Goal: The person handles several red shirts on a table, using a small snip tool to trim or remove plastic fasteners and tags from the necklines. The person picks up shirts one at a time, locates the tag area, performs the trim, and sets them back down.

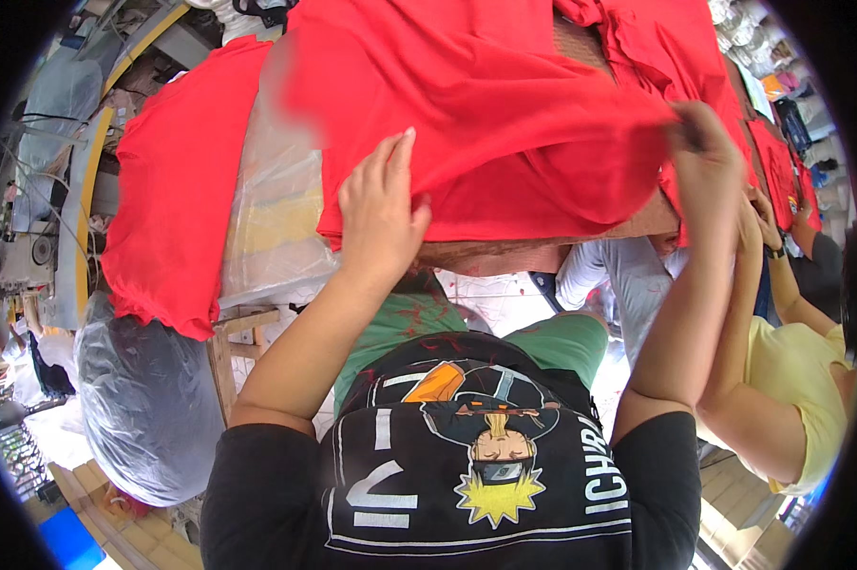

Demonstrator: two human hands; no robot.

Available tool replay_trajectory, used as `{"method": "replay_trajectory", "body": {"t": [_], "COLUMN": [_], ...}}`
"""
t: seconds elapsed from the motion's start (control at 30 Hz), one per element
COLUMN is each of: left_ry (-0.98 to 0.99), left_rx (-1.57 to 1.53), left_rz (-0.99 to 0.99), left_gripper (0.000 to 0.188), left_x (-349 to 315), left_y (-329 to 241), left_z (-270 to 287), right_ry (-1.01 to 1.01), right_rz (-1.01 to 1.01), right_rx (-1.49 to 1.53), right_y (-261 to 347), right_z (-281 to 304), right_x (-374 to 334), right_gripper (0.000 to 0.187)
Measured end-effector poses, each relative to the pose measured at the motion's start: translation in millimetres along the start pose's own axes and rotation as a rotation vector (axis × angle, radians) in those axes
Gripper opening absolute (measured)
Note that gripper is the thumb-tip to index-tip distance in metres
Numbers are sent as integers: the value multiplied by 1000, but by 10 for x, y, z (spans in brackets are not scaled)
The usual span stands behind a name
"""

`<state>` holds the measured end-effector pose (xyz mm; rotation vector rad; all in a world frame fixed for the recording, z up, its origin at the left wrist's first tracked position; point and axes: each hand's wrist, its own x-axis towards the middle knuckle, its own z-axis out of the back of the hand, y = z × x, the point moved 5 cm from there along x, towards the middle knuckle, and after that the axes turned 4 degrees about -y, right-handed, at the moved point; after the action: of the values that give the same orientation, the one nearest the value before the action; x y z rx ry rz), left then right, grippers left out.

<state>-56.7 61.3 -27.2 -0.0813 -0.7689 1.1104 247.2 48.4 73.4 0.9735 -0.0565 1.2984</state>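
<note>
A red knit garment [485, 123] is spread over the table in front of me, its near edge at the table's front. My left hand [381, 204] lies on its left part with fingers stretched out. At the right end my right hand [712, 152] is closed on the garment's edge and lifts it, so the cloth rises in a loose fold with a hollow under it. The fingertips of that hand are smeared by motion. The garment's upper left corner is blurred, and its exact cut cannot be made out.
Another red garment [181, 180] hangs over the table's left end, beside clear plastic sheeting [276, 190]. More red cloth [661, 47] lies at the far right. A large clear plastic bag [143, 408] stands at lower left. A person in a yellow shirt [780, 399] works close at my right.
</note>
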Motion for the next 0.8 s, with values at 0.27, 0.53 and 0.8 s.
{"method": "replay_trajectory", "body": {"t": [0.27,0.53,0.8], "left_ry": [-3,-278,131], "left_rx": [-271,-159,-253], "left_rz": [-32,-45,-354], "left_gripper": [39,43,15], "left_x": [118,139,-329], "left_y": [-100,250,135], "left_z": [101,277,90], "right_ry": [455,-106,208], "right_rz": [-46,122,-117], "right_rx": [-192,312,-261], "right_y": [506,344,-770], "right_z": [-221,-324,-395], "right_x": [-473,-310,-516], "right_gripper": [67,23,23]}}
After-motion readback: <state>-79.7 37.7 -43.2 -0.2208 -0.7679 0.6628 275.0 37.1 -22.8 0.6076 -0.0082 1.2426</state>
